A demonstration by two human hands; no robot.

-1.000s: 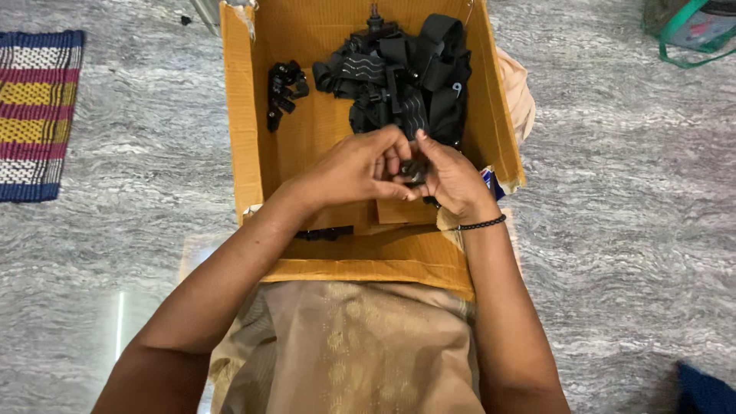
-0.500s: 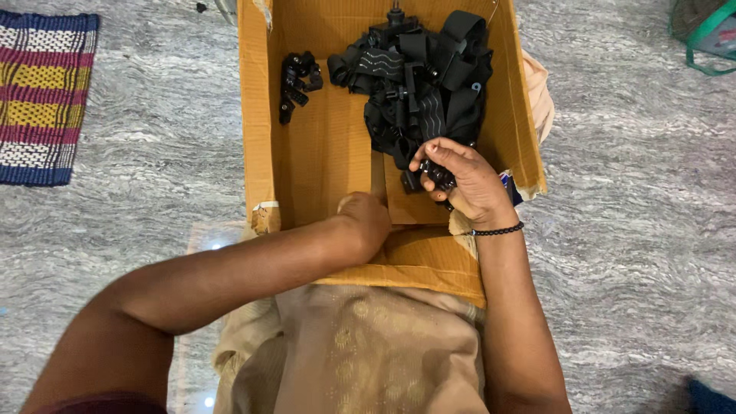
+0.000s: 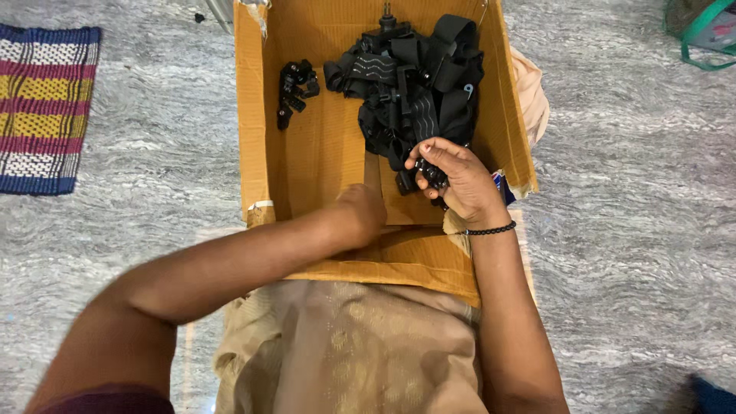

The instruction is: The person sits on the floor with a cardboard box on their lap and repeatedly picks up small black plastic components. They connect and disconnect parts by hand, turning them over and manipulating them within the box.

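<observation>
Right hand (image 3: 460, 184) clenched round a small black clip (image 3: 429, 175) at the strap pile (image 3: 414, 92) in the box (image 3: 322, 153). Left hand (image 3: 360, 215) rests inside, grip not visible. Loose clips (image 3: 294, 90) lie apart, upper left; straps unsorted.

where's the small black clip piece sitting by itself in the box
In the head view the small black clip piece lies on the cardboard box floor near its far-left wall, apart from the pile of black straps to its right.

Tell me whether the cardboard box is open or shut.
Open: the cardboard box has its flaps spread, and the black straps inside show.
</observation>
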